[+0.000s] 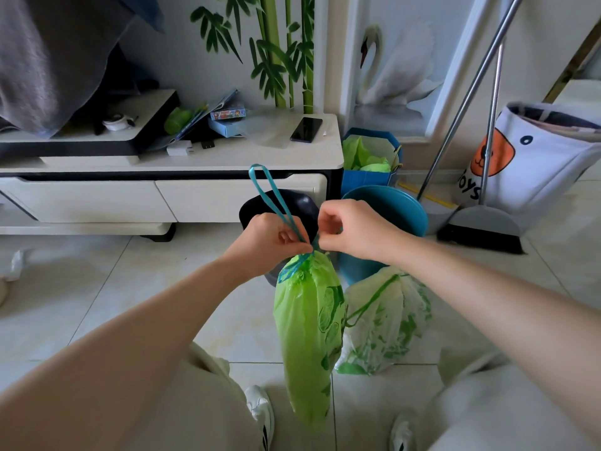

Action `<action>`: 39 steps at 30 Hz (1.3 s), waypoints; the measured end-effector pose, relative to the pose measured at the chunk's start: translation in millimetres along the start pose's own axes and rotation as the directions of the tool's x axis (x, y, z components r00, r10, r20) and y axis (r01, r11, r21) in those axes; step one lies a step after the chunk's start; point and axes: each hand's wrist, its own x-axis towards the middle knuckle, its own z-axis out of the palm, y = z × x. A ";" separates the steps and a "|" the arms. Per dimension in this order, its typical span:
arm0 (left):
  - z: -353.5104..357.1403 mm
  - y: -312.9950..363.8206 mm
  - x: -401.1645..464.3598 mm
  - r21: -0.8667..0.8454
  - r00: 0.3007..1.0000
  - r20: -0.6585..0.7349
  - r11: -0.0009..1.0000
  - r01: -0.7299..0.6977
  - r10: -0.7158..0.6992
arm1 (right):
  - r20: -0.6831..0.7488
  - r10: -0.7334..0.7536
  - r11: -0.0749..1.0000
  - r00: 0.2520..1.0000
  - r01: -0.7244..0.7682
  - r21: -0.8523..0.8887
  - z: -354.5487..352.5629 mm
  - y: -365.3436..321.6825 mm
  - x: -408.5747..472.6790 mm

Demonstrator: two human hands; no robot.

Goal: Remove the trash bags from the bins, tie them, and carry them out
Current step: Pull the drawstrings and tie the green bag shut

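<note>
A green trash bag (309, 336) hangs in the air in front of me, its neck gathered by a teal drawstring (273, 196) that loops upward. My left hand (273, 242) pinches the drawstring at the neck. My right hand (351, 229) grips the string on the other side of the knot. A white bag with green print (387, 323) lies tied on the floor just right of it. Behind my hands stand a black bin (302, 203) and a teal bin (400, 209), both without liners as far as I can see.
A low white TV cabinet (169, 187) runs along the wall, with a phone (305, 129) on top. A blue box of green bags (370, 157), a broom and dustpan (481, 229) and a white toy bag (533, 157) stand to the right. My shoes (263, 415) are below.
</note>
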 end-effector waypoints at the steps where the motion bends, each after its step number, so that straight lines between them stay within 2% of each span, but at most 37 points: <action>1: -1.5 0.7 -0.3 -0.012 1.000 -0.005 1.000 0.010 -0.010 | 0.001 0.029 0.997 1.000 -0.028 0.067 -0.1 0.7 0.8; 6: -7.2 1.6 -1.2 -0.048 0.999 0.020 0.998 0.042 -0.041 | 0.078 0.116 0.921 0.990 -0.136 0.365 -2.7 5.2 5.6; 9: -10.2 0.0 -2.8 -0.045 0.998 0.023 0.997 0.060 -0.059 | 0.213 0.114 0.919 0.970 -0.184 0.349 -6.2 8.7 4.6; 11: -11.7 -1.3 -4.3 -0.038 0.998 0.024 0.998 0.056 -0.055 | 0.288 0.103 0.968 0.952 -0.162 0.191 -9.5 11.5 3.4; 13: -11.0 -2.4 -5.0 -0.037 0.998 0.038 0.998 0.042 -0.041 | 0.307 0.094 0.994 0.947 -0.072 -0.083 -12.4 13.0 3.3; 16: -5.0 -2.9 -4.3 -0.016 0.996 0.086 1.000 0.025 -0.024 | 0.283 0.081 0.925 0.956 0.034 -0.379 -11.5 9.5 3.0; 20: -3.9 -5.9 -4.0 -0.005 0.994 0.106 0.999 0.038 -0.037 | 0.168 0.033 0.800 0.985 0.075 -0.596 -4.9 10.4 5.7; 22: -8.6 -10.4 -4.7 0.015 0.991 0.121 0.998 0.056 -0.058 | 0.093 0.020 0.733 0.995 0.049 -0.679 -6.5 17.0 8.4; 23: -11.5 -13.7 -5.7 0.030 0.988 0.133 0.997 0.070 -0.073 | 0.052 0.036 0.743 0.998 0.008 -0.670 -9.3 21.7 9.7; 25: -16.2 -22.1 -8.7 0.053 0.982 0.156 0.993 0.102 -0.109 | 0.019 0.121 0.856 0.992 -0.095 -0.507 -18.0 30.2 11.6; 27: -18.7 -32.0 -11.1 0.065 0.977 0.159 0.989 0.131 -0.140 | 0.081 0.236 0.957 0.968 -0.217 -0.191 -25.8 35.8 10.9; 28: -19.1 -37.0 -11.6 0.066 0.976 0.151 0.987 0.147 -0.155 | 0.123 0.275 0.961 0.954 -0.276 -0.010 -27.7 36.4 9.6; 31: -20.2 -46.5 -9.6 0.060 0.968 0.153 0.979 0.193 -0.200 | 0.169 0.315 0.831 0.934 -0.357 0.427 -28.7 32.7 9.7; 33: -22.5 -50.1 -7.2 0.049 0.954 0.205 0.975 0.214 -0.220 | 0.200 0.301 0.704 0.933 -0.358 0.613 -26.3 28.9 13.1; 35: -26.8 -52.6 -6.3 0.015 0.943 0.233 0.970 0.241 -0.238 | 0.248 0.275 0.599 0.929 -0.368 0.711 -21.8 25.9 16.7; 39: -40.5 -58.1 -3.6 -0.128 0.950 0.094 0.943 0.307 -0.296 | 0.328 0.250 0.427 0.911 -0.407 0.807 -17.1 23.7 22.0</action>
